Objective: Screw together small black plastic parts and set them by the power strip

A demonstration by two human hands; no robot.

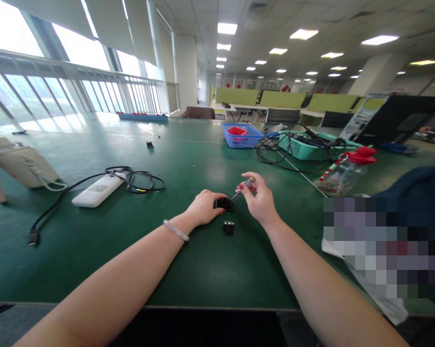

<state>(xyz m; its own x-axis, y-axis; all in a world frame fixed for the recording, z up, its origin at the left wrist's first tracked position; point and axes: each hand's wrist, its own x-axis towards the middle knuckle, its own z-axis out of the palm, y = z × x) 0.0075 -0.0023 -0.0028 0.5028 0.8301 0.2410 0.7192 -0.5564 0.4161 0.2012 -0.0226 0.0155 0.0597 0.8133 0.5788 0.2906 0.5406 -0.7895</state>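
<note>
My left hand (205,206) is closed on a small black plastic part (224,204), steadying it on the green tabletop (188,270). The inside of that part is too small to make out. In my right hand (259,197) a small screwdriver (237,193) is pinched between the fingers. It is tilted, its tip reaching down to the right side of the black part. Just in front of my hands lies another black piece (228,228) with several metal terminals along its far edge.
Left: a white power bank (100,189) with a black cable (51,217), and a beige bag-like case (25,164). Behind: a blue basket (242,137), a green basket of cables (304,149). Right: a red-lidded bottle (347,173), dark cloth (416,188). A small black piece (150,144) lies farther off.
</note>
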